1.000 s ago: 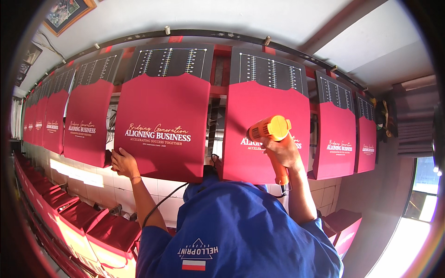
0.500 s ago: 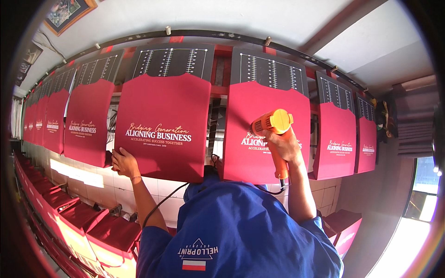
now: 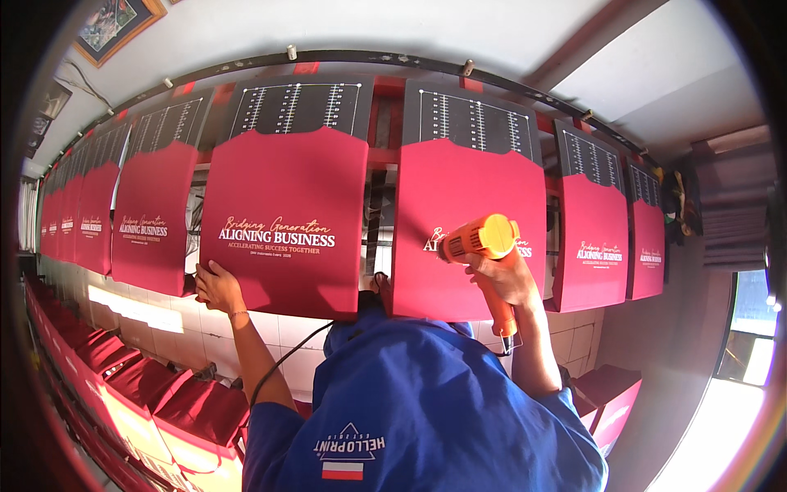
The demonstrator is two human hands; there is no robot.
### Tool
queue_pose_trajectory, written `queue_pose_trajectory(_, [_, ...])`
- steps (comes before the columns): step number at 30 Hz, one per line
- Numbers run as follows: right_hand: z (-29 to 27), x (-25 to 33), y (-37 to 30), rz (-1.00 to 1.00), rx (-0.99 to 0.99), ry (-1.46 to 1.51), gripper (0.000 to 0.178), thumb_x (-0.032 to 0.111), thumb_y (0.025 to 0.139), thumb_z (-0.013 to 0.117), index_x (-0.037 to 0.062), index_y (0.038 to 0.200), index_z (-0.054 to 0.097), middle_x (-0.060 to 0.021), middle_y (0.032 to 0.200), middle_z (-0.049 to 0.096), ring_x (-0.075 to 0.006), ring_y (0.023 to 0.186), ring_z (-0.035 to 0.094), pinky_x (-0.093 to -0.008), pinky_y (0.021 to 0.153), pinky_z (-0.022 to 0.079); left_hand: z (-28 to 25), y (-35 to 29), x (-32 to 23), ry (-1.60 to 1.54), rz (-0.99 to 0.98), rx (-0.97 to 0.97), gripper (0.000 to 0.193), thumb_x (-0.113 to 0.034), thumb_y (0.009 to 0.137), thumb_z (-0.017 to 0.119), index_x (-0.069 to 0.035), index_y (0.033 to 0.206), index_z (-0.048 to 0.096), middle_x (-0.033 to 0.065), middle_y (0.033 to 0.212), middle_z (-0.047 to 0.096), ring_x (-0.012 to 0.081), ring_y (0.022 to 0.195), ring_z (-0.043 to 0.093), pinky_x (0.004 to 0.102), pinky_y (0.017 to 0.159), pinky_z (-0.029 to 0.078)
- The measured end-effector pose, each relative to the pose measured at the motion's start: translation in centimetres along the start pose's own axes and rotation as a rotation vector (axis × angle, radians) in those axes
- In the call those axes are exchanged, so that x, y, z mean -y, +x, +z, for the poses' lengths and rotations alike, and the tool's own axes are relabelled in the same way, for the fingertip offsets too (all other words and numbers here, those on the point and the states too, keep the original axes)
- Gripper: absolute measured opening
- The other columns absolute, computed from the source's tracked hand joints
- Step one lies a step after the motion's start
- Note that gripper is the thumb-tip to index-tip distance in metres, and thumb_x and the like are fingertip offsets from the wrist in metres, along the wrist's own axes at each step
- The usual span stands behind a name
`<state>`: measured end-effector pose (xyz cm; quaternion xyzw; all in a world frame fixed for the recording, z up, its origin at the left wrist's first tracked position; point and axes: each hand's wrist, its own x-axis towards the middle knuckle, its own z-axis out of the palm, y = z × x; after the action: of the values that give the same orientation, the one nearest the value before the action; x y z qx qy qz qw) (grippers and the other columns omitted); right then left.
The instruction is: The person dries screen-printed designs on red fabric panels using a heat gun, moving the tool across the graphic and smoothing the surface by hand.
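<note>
My right hand point(image 3: 510, 279) is wrapped round the handle of an orange heat gun point(image 3: 484, 236). Its nozzle points left, over the light lettering on a red shirt point(image 3: 467, 184) stretched on a dark board point(image 3: 471, 115). A cord runs from the bottom of its handle. To the left, my left hand point(image 3: 218, 289) is open, fingers apart, at the lower left corner of another red shirt point(image 3: 283, 189) printed with white and gold lettering. Whether its fingertips press on that board's edge is hard to tell.
More shirt-covered boards stand in a row to the left point(image 3: 152, 213) and right point(image 3: 592, 230), below a dark rail point(image 3: 352, 57). Another row of red shirts point(image 3: 197, 410) lies at lower left. A black cable point(image 3: 287, 357) passes beside my left forearm.
The heat gun in my right hand has moved slightly down, and its nozzle now covers the middle of the lettering. My left hand stays by the board's corner.
</note>
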<state>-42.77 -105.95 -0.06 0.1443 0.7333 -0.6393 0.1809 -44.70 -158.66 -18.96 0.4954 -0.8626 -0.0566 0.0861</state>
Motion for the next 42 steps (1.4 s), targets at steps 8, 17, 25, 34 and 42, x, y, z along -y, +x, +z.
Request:
queue_pose_trajectory(8, [0.5,-0.3,-0.8,-0.022,0.004,0.004,0.045,0.017,0.086,0.076,0.0019,0.121,0.052,-0.0088,0.1,0.065,-0.0156,0.08,0.065,-0.0308,0.065,0.058,0.3,0.0,0.4,-0.002,0.004,-0.025,0.056,-0.051,0.102,0.037,-0.019,0.147,0.043,0.0054,0.15,0.044,0.0316,0.14,0.035,0.0615,0.101,0.039])
queue_pose_trajectory(17, [0.2,-0.7,-0.9,-0.004,-0.042,-0.026,0.044,0.017,0.087,0.074,-0.001,0.122,0.055,-0.0114,0.1,0.068,-0.0182,0.079,0.068,-0.0326,0.067,0.058,0.1,0.1,0.3,-0.015,0.003,-0.013,0.056,-0.051,0.102,0.038,-0.019,0.147,0.043,0.0054,0.151,0.043,0.0312,0.141,0.035,0.0612,0.101,0.039])
queue_pose_trajectory(25, [-0.8,-0.1,-1.4,0.023,-0.067,-0.06,0.039,0.017,0.086,0.074,0.0025,0.118,0.055,-0.0079,0.099,0.066,-0.0147,0.08,0.065,-0.0307,0.065,0.058,0.0,0.0,0.5,-0.015,0.008,-0.006,0.056,-0.05,0.101,0.039,-0.018,0.148,0.043,0.0054,0.151,0.043,0.0312,0.14,0.036,0.0606,0.101,0.04])
queue_pose_trajectory(34, [-1.9,-0.7,-1.8,0.01,-0.127,-0.048,0.041,0.018,0.086,0.074,0.0032,0.12,0.055,-0.0081,0.1,0.066,-0.015,0.079,0.065,-0.0306,0.065,0.057,0.4,0.2,0.6,-0.002,0.021,-0.019,0.056,-0.05,0.102,0.037,-0.018,0.147,0.043,0.0052,0.151,0.043,0.0311,0.14,0.036,0.0609,0.101,0.039])
queue_pose_trajectory(42, [-3.1,-0.4,-2.5,0.039,-0.12,-0.02,0.044,0.02,0.085,0.077,0.004,0.121,0.056,-0.0084,0.101,0.066,-0.0156,0.08,0.065,-0.031,0.065,0.057,0.5,0.2,0.7,0.003,0.024,-0.027,0.057,-0.05,0.102,0.037,-0.017,0.147,0.043,0.0052,0.15,0.044,0.0301,0.14,0.036,0.0594,0.103,0.039])
